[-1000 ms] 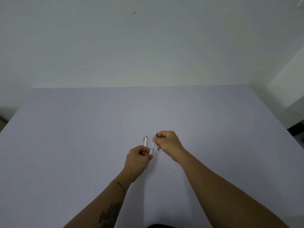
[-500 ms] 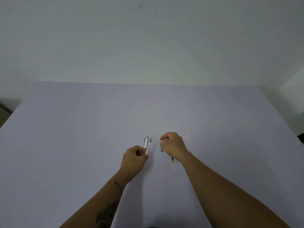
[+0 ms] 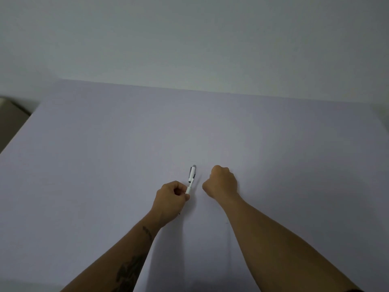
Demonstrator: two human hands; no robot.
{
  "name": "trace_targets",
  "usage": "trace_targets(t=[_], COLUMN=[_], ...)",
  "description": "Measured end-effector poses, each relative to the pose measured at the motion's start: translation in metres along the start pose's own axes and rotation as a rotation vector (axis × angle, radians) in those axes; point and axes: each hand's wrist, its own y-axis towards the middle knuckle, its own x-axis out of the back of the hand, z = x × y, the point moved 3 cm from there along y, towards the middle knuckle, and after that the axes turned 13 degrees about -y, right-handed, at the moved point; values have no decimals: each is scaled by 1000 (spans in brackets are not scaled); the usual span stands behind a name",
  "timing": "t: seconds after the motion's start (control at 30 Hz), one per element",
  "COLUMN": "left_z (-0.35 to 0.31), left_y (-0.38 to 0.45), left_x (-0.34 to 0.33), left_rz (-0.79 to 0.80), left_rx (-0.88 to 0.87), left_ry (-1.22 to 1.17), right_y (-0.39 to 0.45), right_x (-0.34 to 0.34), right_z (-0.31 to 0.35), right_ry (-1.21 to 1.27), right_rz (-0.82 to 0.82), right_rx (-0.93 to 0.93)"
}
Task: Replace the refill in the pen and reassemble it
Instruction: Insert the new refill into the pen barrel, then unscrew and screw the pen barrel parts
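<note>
From the camera on my head, I look down at a wide, pale lilac table (image 3: 105,165) that fills the lower two thirds of the view, with a plain white wall (image 3: 189,39) beyond its far edge. Both my bare forearms reach in from the near edge toward the middle of the table. My left hand (image 3: 169,200) is curled, its thumb and fingertips pinching the lower end of a white pen barrel (image 3: 188,189), which points up and away from me. Just past it, farther from me, lies the pen cap (image 3: 192,173) — white, with a grey tip and clip — resting on the table in line with the barrel; whether the two touch, I cannot tell. My right hand (image 3: 222,182) sits just to the right, closed in a loose fist, knuckles up — I cannot tell whether it grips anything. A dark tattoo (image 3: 129,270) marks my left forearm.
</note>
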Motion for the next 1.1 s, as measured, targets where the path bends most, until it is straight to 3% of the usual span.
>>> trace_targets(t=[0.13,0.33,0.4,1.1], left_z=[6,5,5,4], left_y=[-4,-10,-12,-30], left_x=[2,4,6,17], left_rz=[-11,10,17,47], left_rx=[15,1,-10,-122], left_ry=[13,8,8,-15], right_y=[-1,-6,-11,-51], right_x=[-5,18,26,30], right_z=[0,2,6,9], right_ry=[135,945,1084,1025], right_rz=[100,201,222,214], right_rx=[-30,-192,-200,-133])
